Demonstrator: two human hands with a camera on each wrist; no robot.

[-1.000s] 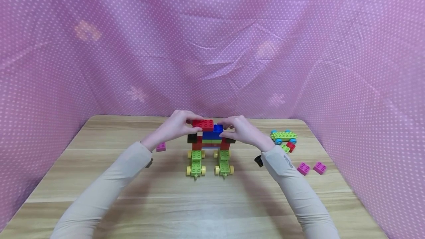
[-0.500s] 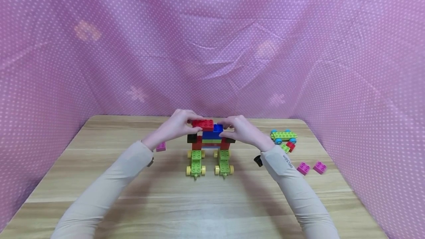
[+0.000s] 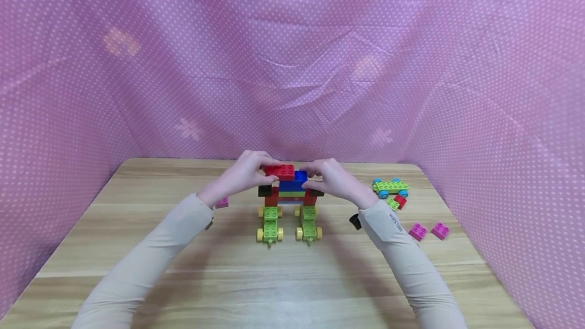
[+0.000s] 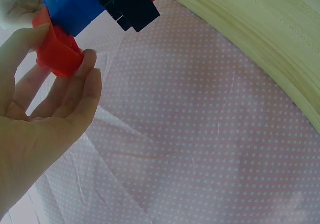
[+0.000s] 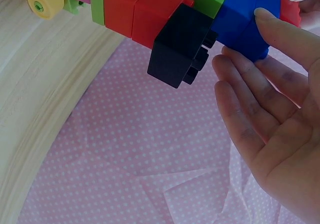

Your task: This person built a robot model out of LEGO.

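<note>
A red building brick (image 3: 283, 171) touches the top of the blue bricks (image 3: 292, 186) on a figure-like tower, jutting out to its left; I can't tell if it is pressed fully down. My left hand (image 3: 243, 173) pinches it between thumb and fingers, while my right hand (image 3: 334, 182) grips the blue bricks from the other side. Below, a black brick (image 3: 264, 190) sticks out on the left, and two lime wheeled bases (image 3: 270, 227) with yellow wheels form the feet. The tower stands midway across the table (image 3: 292, 288), toward its far edge. A magenta brick (image 3: 222, 202) lies left of it. Near the table's right edge sits a blue-wheeled base (image 3: 390, 187). Pink polka-dot fabric (image 3: 292, 65) hangs behind.
</note>
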